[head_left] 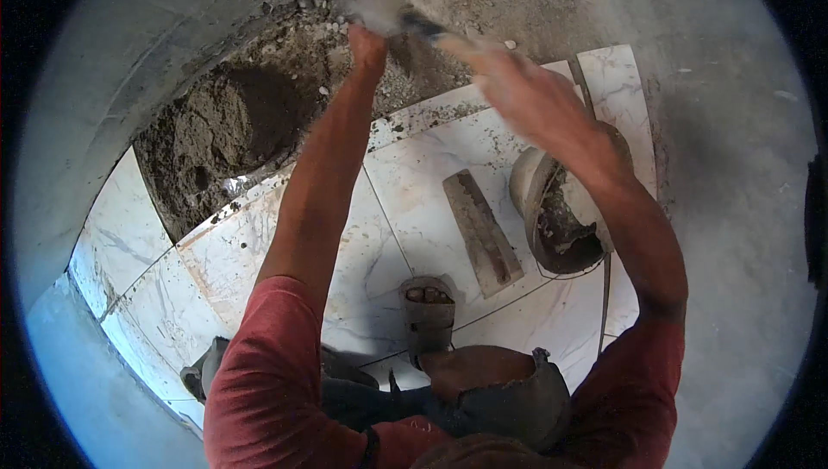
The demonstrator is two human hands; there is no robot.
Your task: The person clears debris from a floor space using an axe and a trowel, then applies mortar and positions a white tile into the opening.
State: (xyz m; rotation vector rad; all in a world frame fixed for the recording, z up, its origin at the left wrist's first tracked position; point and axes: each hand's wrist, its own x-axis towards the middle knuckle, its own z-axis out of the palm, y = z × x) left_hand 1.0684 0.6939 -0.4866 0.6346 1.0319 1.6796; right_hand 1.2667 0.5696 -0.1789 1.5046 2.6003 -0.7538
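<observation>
My right hand is wrapped round the pale wooden handle of a tool. Motion smears the tool's whitish-grey head, so its kind is unclear. My left hand reaches to the rubble at the wall's foot, right beside that head. Its fingers are hidden behind the blur, and I cannot make out whether it holds anything. Below both hands lies a strip of broken ground with small stones. Damp grey mortar is heaped left of my left forearm.
Marble-patterned white tiles cover the floor around my sandalled foot. A mortar-crusted board lies on them. Under my right forearm a dirty bucket is tipped, with mortar inside. A grey wall curves along the left and far side.
</observation>
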